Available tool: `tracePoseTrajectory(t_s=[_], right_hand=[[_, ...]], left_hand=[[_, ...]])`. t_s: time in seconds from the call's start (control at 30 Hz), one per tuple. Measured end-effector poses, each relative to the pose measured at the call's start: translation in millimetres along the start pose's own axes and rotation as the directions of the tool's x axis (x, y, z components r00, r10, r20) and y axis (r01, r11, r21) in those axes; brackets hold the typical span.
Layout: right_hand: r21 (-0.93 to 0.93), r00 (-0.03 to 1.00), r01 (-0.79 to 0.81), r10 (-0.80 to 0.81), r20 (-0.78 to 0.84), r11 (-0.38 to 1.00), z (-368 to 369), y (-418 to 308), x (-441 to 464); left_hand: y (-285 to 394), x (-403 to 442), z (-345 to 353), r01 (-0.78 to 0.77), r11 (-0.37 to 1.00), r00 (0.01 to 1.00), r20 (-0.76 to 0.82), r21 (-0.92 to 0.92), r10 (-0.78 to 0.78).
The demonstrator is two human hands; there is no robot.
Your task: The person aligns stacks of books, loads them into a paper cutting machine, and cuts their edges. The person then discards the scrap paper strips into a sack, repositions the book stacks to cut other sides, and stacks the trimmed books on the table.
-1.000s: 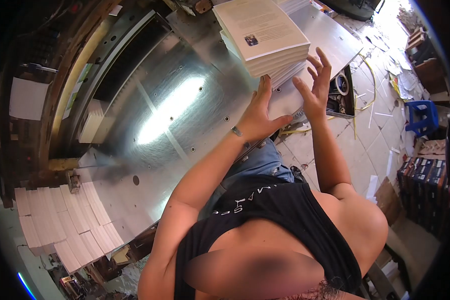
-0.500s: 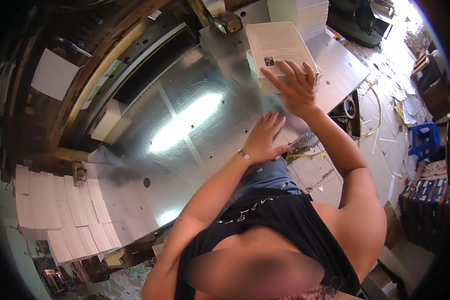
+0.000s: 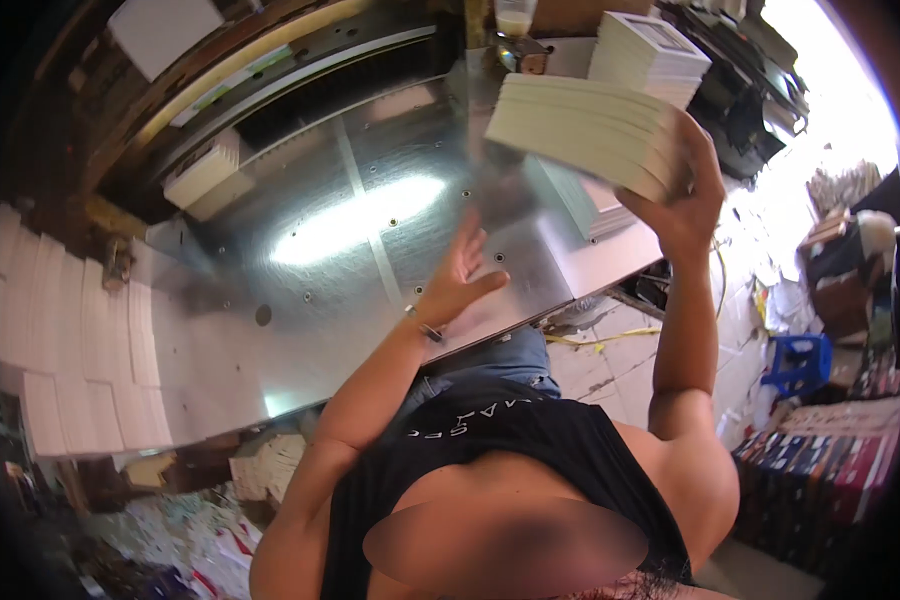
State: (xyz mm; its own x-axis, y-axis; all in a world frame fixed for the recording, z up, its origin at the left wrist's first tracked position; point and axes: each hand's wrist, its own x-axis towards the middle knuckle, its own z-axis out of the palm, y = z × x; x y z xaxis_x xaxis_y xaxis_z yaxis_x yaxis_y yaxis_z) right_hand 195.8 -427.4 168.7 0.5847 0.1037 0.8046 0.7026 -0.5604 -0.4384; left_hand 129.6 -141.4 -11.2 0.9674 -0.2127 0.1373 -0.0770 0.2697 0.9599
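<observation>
Gripping a stack of books at its right end, the right hand is bent around it, above another stack on the metal table. The left hand is open, fingers apart, over this table; whether it touches, I cannot tell.

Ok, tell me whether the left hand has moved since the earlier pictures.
Yes: the left hand has moved leftward over the metal table, closer to its pale strip.
</observation>
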Motion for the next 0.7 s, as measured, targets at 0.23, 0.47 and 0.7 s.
tracePoseTrajectory(t_s=[0.23,0.47,0.7], right_hand=[[0.851,0.879,-0.45,0.302,0.369,0.271,74.9,-4.1,-82.9],[0.693,0.734,-0.664,0.067,0.676,0.28,157.4,-30.5,-113.8],[0.33,0.475,-0.047,-0.269,0.837,0.943,143.7,-87.4,-13.2]], left_hand=[[101.4,-62.6,-52.5,-0.167,0.946,0.97,-0.128,0.277,0.208],[91.9,-153.0,-95.8,0.061,0.917,0.948,-0.31,0.395,0.07],[67.7,-169.0,-113.6,0.16,0.715,0.938,-0.33,0.68,0.105]])
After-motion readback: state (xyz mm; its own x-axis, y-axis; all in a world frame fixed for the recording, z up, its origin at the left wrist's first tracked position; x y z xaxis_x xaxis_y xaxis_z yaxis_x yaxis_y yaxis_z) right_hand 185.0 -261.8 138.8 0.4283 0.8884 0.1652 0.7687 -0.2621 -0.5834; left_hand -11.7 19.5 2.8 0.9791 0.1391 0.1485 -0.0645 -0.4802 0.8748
